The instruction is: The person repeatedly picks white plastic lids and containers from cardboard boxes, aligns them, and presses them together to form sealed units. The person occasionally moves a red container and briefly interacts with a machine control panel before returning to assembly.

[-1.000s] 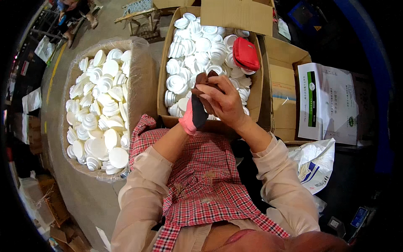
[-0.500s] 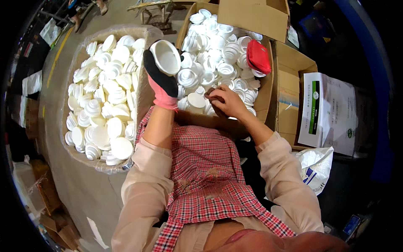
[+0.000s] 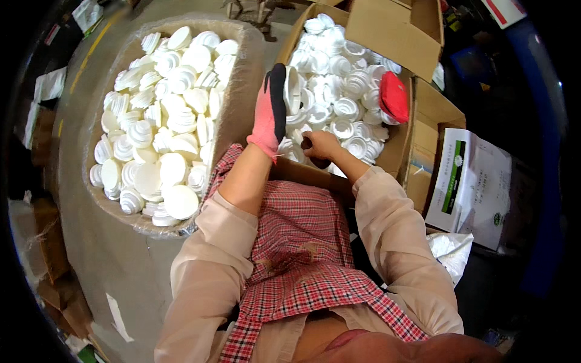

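My left hand (image 3: 270,115), in a pink glove with black palm and fingers, grips a round white plastic cap (image 3: 292,91) over the left edge of the right-hand carton (image 3: 394,148). The cap stands on edge, its hollow side facing right. Lower and to the right, my bare right hand (image 3: 327,146) is closed round a dark brown handle-like tool (image 3: 319,162); its working end cannot be made out. Both hands are apart. Beneath them, the carton is full of loose white stepped plastic caps (image 3: 346,107). On these, at the right wall, lies a red zip pouch (image 3: 394,98).
On my left stands a large plastic-lined box (image 3: 247,75) heaped with similar off-white caps (image 3: 181,115). Raised cardboard flaps (image 3: 387,27) edge the carton's far side. At the right are another open carton (image 3: 433,112), a printed white sheet (image 3: 469,181) and a white plastic bag (image 3: 452,254).
My left hand has turned the cap from facing up at me to standing on edge, facing right. My right hand still holds the brown tool, now tilted differently. The whole view has shifted slightly.
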Tool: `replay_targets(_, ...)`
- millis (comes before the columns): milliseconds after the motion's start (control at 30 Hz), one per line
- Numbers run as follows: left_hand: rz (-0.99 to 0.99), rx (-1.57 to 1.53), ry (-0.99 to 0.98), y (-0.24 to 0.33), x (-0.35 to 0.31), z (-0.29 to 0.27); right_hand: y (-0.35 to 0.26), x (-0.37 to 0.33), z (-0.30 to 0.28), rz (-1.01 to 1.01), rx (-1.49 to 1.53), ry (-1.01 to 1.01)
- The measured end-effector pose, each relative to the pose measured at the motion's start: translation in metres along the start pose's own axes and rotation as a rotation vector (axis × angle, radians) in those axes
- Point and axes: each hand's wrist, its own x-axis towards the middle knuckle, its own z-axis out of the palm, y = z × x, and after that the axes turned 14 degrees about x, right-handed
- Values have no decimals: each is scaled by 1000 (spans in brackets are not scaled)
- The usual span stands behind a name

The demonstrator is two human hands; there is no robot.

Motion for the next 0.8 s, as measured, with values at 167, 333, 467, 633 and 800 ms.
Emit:
replay_targets(167,-124,270,-209,-23,8,6,54,-30,-42,25,392,393)
replay_targets(333,-64,373,-342,2,-12,30,27,-113,-124,-81,1231,419)
replay_targets(467,-89,-620,-790,16,-33,67,2,-130,-122,-185,1398,390)
replay_targets(633,-73,-729,-567,13,-39,86,-24,-131,-118,-248,1183,857)
replay_targets(800,-123,-674,-453,5,-37,95,-28,-145,-125,-567,435,885)
